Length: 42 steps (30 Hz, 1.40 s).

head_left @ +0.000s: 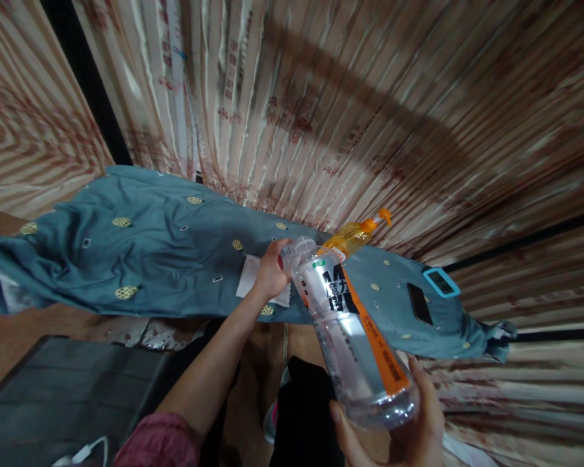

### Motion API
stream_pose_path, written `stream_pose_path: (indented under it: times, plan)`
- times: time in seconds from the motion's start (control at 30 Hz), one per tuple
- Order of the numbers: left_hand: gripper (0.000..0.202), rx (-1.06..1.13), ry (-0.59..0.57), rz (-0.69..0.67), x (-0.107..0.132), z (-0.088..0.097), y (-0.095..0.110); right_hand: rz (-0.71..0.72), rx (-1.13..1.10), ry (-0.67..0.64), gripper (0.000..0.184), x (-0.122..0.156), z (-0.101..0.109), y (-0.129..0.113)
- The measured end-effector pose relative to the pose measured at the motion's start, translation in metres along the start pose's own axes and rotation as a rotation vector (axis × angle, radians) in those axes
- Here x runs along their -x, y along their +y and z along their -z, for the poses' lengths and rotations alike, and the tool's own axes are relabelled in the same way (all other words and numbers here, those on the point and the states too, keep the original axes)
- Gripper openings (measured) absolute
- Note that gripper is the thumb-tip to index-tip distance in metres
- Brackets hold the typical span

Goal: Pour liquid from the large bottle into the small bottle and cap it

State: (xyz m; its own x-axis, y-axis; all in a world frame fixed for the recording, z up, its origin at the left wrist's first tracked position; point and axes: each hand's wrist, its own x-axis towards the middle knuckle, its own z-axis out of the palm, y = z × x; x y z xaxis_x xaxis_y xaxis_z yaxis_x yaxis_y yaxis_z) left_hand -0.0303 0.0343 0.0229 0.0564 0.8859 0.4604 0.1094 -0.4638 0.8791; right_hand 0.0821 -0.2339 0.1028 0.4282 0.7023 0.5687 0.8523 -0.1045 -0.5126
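Observation:
A large clear plastic bottle point(343, 344) with an orange and silver label tilts across the view, its mouth toward the upper left. My right hand point(425, 415) is closed around its base. Up by the bottle's mouth, my left hand point(271, 272) is closed on a small clear cup-like piece point(287, 254); its exact shape and whether it touches the neck are hard to make out. Beneath my left hand lies a white sheet point(248, 277) on the blue-green patterned cloth point(175, 259). Beyond the bottle is a yellow pump bottle point(353, 237) with an orange top.
On the cloth to the right lie a dark phone point(420, 303) and a blue-framed device point(440, 282). A dark grey box-like surface point(73, 389) with a white cable point(85, 451) is at lower left. A draped patterned curtain point(345, 117) hangs behind the cloth-covered surface.

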Motion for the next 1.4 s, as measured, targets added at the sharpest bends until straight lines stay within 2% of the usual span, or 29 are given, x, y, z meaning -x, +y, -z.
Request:
stream_pose_path:
  times: [0.1, 0.27, 0.7, 0.93, 1.1, 1.4]
  plan:
    - [0.045, -0.004, -0.015, -0.010, 0.001, 0.000, -0.002, -0.023, 0.017, 0.032, 0.113, 0.000, -0.001, 0.001]
    - [0.052, -0.011, -0.035, -0.034, 0.001, 0.000, -0.006, -0.021, 0.007, 0.014, 0.112, -0.001, -0.001, 0.002]
    - [0.051, -0.017, -0.039, -0.060, 0.002, 0.000, -0.010, -0.052, 0.006, 0.036, 0.111, 0.001, -0.001, -0.004]
    - [0.049, -0.022, -0.035, -0.061, 0.002, 0.000, -0.008, -0.130, -0.006, 0.070, 0.108, -0.003, -0.004, -0.019]
    - [0.050, -0.026, -0.037, -0.050, 0.002, 0.000, -0.007, -0.091, -0.008, 0.083, 0.103, -0.003, -0.006, -0.027]
    - [0.046, -0.034, -0.032, -0.067, 0.002, 0.000, -0.007, -0.043, 0.022, 0.086, 0.102, -0.003, -0.005, -0.021]
